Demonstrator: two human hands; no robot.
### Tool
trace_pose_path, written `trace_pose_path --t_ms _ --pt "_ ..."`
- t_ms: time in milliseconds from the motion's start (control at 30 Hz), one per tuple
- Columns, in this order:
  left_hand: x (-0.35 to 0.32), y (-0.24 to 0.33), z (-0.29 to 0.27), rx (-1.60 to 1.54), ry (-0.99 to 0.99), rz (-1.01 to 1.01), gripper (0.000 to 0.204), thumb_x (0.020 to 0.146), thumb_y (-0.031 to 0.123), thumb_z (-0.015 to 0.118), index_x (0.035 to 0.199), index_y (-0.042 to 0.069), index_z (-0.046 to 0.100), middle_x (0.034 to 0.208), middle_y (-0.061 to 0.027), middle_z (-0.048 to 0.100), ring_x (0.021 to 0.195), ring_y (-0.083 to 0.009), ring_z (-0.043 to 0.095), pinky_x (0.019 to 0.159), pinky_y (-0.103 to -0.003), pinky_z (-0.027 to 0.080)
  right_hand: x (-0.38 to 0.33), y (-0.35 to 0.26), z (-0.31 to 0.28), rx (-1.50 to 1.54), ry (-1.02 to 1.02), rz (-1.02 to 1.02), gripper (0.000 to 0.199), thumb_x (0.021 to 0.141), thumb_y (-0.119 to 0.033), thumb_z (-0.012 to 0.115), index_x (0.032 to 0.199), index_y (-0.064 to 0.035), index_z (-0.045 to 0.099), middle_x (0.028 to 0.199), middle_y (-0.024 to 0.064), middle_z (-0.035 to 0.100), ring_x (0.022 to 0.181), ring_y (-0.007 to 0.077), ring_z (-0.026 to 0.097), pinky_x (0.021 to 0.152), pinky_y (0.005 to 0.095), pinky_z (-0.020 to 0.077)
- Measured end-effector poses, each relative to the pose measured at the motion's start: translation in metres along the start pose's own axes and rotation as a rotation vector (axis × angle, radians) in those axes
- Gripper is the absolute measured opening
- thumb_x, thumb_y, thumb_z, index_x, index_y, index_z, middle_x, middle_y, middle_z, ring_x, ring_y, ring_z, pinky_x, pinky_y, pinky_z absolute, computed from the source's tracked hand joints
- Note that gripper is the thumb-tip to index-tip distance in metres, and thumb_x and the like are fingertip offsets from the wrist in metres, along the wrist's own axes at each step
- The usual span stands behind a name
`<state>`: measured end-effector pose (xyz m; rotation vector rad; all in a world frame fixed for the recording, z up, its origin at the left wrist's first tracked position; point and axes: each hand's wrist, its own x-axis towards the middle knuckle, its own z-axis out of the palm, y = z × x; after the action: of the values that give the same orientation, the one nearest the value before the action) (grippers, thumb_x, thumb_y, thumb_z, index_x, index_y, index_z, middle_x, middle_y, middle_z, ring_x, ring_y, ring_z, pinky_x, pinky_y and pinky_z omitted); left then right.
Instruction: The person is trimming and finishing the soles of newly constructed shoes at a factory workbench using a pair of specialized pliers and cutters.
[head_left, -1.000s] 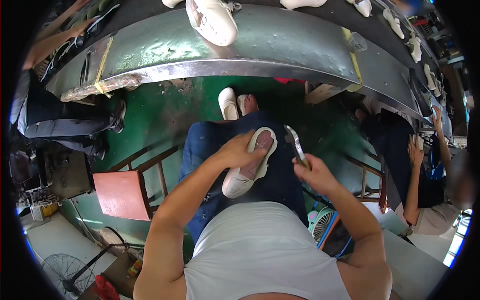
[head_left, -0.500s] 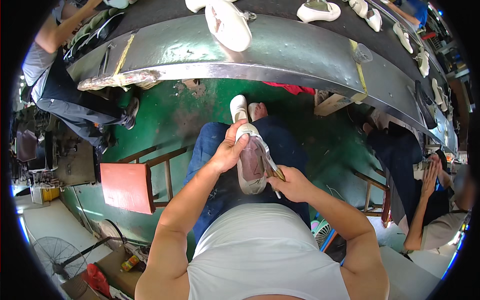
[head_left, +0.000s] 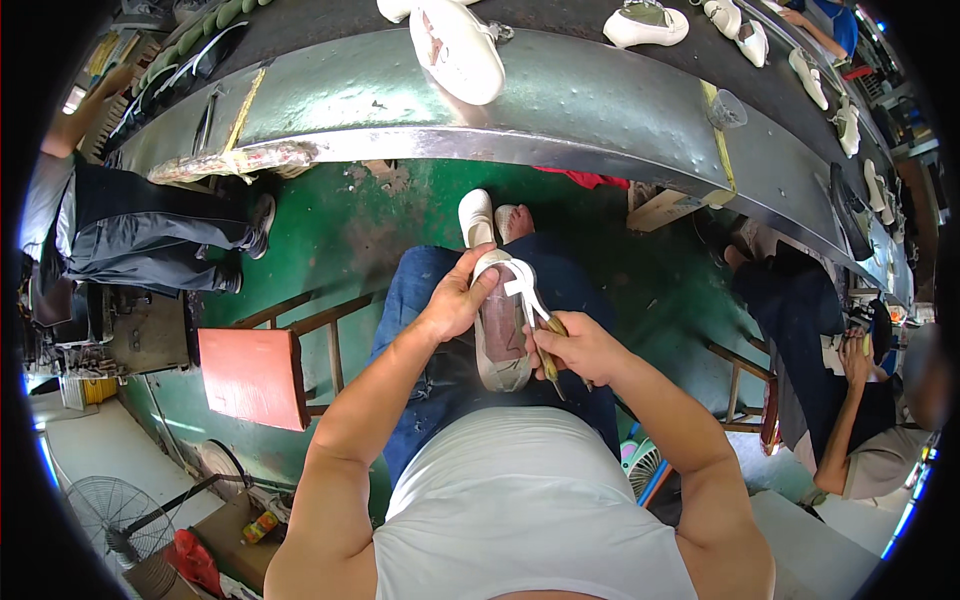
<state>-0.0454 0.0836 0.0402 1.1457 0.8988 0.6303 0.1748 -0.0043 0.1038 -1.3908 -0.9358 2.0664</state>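
My left hand (head_left: 462, 300) is closed around the upper end of a white shoe (head_left: 505, 375). The shoe lies bottom up over my lap, its brownish-grey underside facing me. My right hand (head_left: 585, 348) is closed on a brass-coloured hand tool (head_left: 549, 368) with long handles, like pincers; its exact kind is unclear. A white strip (head_left: 523, 284) curls over the shoe's right edge and runs down toward the tool. Whether the tool grips this strip is hard to see. Fingers of my right hand reach to the shoe's right side.
Ahead runs a metal-edged bench (head_left: 400, 95) with a white shoe (head_left: 458, 50) on its edge and several more beyond. A red-topped stool (head_left: 255, 375) stands at left, a wire fan (head_left: 115, 510) behind it. One person stands at left; another sits at right (head_left: 855, 400).
The white strip now stands up in loops over the shoe's right edge. My right hand has shifted slightly outward with the tool. The person at left has moved further left.
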Motion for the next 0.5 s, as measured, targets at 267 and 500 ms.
trace_pose_path --t_ms 267,500 --pt "0.011 -0.018 0.005 -0.219 0.032 0.017 0.041 0.103 0.012 0.057 0.143 0.011 0.049 0.125 -0.0036 0.062 0.115 -0.013 0.055 0.103 -0.029 0.044 0.003 0.002 0.0 0.474 -0.072 0.029 0.023 0.102 -0.016 0.053 0.115 0.0033 0.059 0.098 0.0105 0.065 0.079 0.0192 0.066 0.068 0.0367 0.0585" --pt "0.007 -0.008 0.009 -0.174 0.054 -0.066 0.038 0.103 0.014 0.057 0.141 0.011 0.051 0.121 -0.004 0.064 0.108 -0.0116 0.058 0.097 -0.029 0.048 0.004 -0.013 -0.009 -0.162 0.039 0.095 0.018 0.098 -0.016 0.058 0.097 0.0017 0.061 0.078 0.0074 0.068 0.068 0.0159 0.065 0.062 0.0316 0.054"
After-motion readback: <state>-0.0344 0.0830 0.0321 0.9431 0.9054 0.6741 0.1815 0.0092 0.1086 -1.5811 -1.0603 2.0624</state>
